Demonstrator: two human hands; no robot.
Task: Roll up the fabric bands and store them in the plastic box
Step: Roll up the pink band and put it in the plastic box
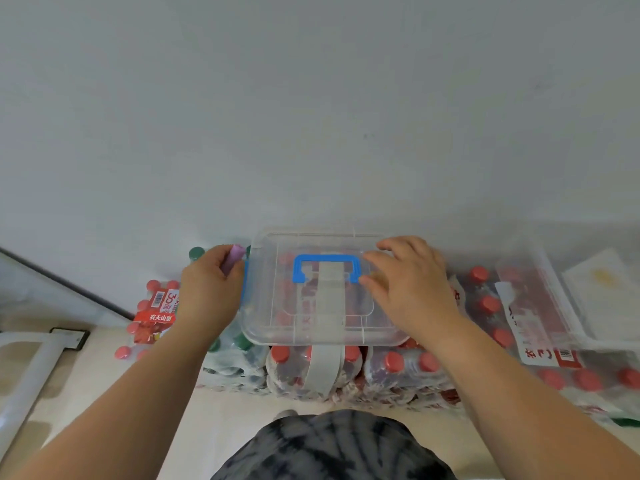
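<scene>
Your left hand grips what looks like a rolled band at the left edge of the box, your right hand lies flat-fingered on the shut lid; storing calls for opening it next.

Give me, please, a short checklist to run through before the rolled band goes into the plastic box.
1. Pink rolled band held in left hand: ok.
2. Plastic box open: not ok, its lid is on.
3. Right hand free for the lid: ok, it rests open on it by the blue handle.
4. Side latch released: cannot tell, the left hand partly hides it.
5. Box steady on the bottle packs: cannot tell.
</scene>
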